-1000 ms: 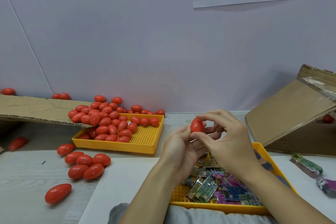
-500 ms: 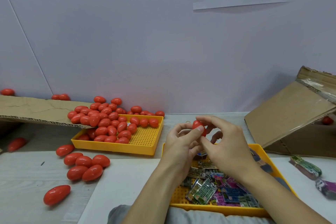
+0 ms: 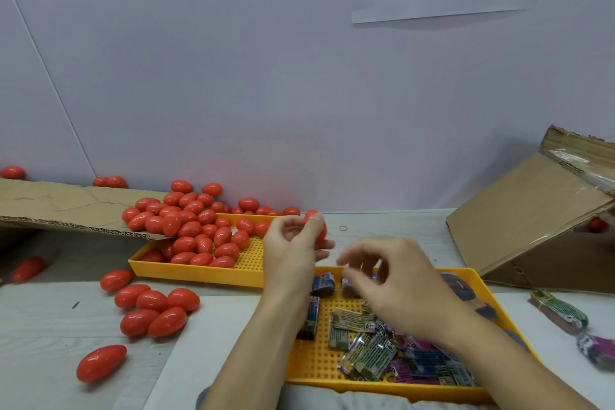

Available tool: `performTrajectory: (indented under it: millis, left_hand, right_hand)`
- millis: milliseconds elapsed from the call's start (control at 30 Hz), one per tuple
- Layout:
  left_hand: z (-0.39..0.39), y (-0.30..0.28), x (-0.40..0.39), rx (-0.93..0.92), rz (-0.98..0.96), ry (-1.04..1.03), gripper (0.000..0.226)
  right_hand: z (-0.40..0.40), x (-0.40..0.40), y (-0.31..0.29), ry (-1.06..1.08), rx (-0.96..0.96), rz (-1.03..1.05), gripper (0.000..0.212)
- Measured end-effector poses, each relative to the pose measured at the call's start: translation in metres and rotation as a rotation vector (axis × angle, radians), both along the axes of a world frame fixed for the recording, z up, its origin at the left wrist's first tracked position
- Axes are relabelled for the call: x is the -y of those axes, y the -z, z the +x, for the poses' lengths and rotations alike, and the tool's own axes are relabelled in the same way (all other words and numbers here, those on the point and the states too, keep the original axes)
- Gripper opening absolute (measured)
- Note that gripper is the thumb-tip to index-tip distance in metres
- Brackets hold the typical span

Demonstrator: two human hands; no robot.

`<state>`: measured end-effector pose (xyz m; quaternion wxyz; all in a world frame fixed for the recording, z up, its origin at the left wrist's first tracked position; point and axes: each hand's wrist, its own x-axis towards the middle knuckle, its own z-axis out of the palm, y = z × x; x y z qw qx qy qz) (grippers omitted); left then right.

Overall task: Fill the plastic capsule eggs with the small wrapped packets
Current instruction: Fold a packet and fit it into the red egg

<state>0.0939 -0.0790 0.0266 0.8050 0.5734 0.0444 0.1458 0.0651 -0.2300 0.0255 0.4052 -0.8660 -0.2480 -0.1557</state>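
— Now, head view only. Left hand raised above the table's far edge, gripping one small glossy red plastic capsule egg between thumb and curled fingers; egg half hidden behind the thumb tip, looks closed, seam not readable.

— And the right hand?

— Apart from the egg, lower and nearer, hovering over the near yellow perforated plastic tray. Fingers loosely curled, spread, blurred; nothing visibly held, though the fingertips cannot be read for certain.

— Where do the small wrapped printed foil packets lie from that hand?

— Directly beneath and toward the body, heaped in the tray's near right part. Two dark blue ones just ahead of the fingertips, by the tray's far rim. Clearly the nearer hand for a packet; left wrist crosses the tray's left end.

— Long axis of the held egg?

— Roughly upright, tilted a little; hard to say more.

— Other eggs?

— Heaped in the far yellow perforated tray, left of the left hand; loose cluster of red eggs on the grey table further left.

— Next move, probably?

— Judging from the layout: set the held egg down leftward, while the right hand drops for a packet.
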Motion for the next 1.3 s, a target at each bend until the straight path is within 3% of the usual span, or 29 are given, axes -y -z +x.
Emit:
performTrajectory:
  millis: [67, 167, 400, 767, 900, 1067, 1300]
  left_hand:
    - [0.004, 0.001, -0.010, -0.004, -0.006, -0.078, 0.017]
    - [0.006, 0.009, -0.014, -0.042, -0.022, -0.116, 0.020]
    - [0.005, 0.014, -0.009, 0.009, 0.105, -0.113, 0.017]
    - [0.002, 0.012, -0.007, 0.029, 0.146, -0.090, 0.015]
    - [0.002, 0.012, -0.007, 0.029, 0.148, -0.080, 0.016]
    - [0.001, 0.012, -0.007, 0.024, 0.150, -0.078, 0.018]
    - [0.001, 0.013, -0.007, 0.026, 0.168, -0.077, 0.017]
  right_hand:
    - [-0.003, -0.005, 0.003, -0.081, -0.167, -0.227, 0.026]
    - [-0.004, -0.008, 0.009, -0.092, -0.240, -0.435, 0.045]
    - [-0.004, -0.007, 0.007, -0.086, -0.233, -0.383, 0.024]
    - [-0.005, -0.006, 0.004, -0.121, -0.296, -0.235, 0.037]
    - [-0.003, -0.002, 0.006, -0.047, -0.184, -0.192, 0.018]
    - [-0.003, 0.004, 0.004, 0.112, -0.078, -0.408, 0.017]
    - [-0.005, 0.001, 0.004, 0.060, -0.120, -0.507, 0.032]
